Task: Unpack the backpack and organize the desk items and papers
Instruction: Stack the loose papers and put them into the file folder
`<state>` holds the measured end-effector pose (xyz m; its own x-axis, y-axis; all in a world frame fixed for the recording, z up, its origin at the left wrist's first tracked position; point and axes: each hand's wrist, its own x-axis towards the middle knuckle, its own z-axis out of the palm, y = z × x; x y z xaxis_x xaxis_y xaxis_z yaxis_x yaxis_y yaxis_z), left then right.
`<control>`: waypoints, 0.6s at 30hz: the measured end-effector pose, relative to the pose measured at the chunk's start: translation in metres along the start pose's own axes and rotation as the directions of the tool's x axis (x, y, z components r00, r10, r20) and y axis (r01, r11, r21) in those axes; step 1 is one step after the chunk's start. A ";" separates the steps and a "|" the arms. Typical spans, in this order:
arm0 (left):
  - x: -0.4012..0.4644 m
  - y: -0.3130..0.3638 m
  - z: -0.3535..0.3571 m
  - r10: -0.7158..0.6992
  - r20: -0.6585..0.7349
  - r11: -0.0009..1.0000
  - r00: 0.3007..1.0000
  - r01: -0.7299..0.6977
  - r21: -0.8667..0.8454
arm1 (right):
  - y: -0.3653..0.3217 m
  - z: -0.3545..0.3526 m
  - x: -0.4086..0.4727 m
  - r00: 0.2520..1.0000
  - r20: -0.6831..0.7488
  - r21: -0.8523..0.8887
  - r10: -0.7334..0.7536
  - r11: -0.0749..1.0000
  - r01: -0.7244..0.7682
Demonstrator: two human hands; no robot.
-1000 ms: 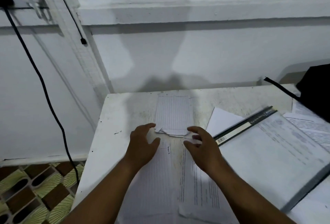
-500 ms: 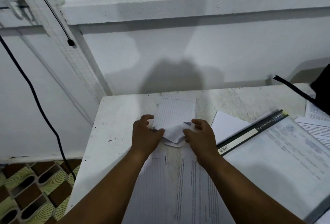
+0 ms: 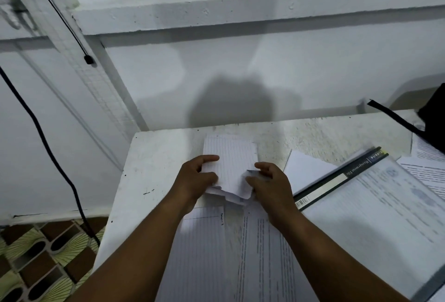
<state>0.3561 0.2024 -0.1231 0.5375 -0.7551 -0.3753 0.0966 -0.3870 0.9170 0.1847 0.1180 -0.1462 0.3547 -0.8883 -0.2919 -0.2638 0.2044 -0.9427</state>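
Both grips pinching small lined white paper stack [image 3: 231, 164], left hand [image 3: 196, 179], right hand [image 3: 269, 181]; risks tearing ragged six-o'clock edge.

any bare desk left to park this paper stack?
Bare desk left of the left hand, and a strip along the wall beyond the lined paper stack. Crowded right: file folder, loose sheets, black bag.

two bare forearms reach in from the bottom edge — no sleeves, no watch, no bands at either wrist. the left hand [image 3: 196, 179] and the right hand [image 3: 271, 185] are bare too — no gloves, no rings visible.
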 end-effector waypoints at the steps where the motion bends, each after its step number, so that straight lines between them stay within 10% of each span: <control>1: -0.002 0.002 -0.002 0.002 0.026 1.000 1.000 -0.002 -0.006 | -0.001 0.000 -0.001 1.000 0.007 0.010 -0.004 1.000 0.004; 13: -0.041 0.014 -0.036 0.164 0.122 0.957 0.979 -0.128 -0.261 | -0.022 0.004 -0.026 0.974 0.225 0.427 0.031 0.895 -0.127; 18: -0.063 -0.002 -0.059 0.177 0.059 0.982 0.982 -0.173 -0.074 | -0.023 0.010 -0.052 0.979 0.184 0.225 -0.083 0.974 0.040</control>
<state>0.3719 0.2821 -0.0936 0.4953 -0.8419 -0.2142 0.0642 -0.2104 0.9755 0.1816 0.1635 -0.1106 0.5341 -0.8113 -0.2376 -0.0407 0.2561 -0.9658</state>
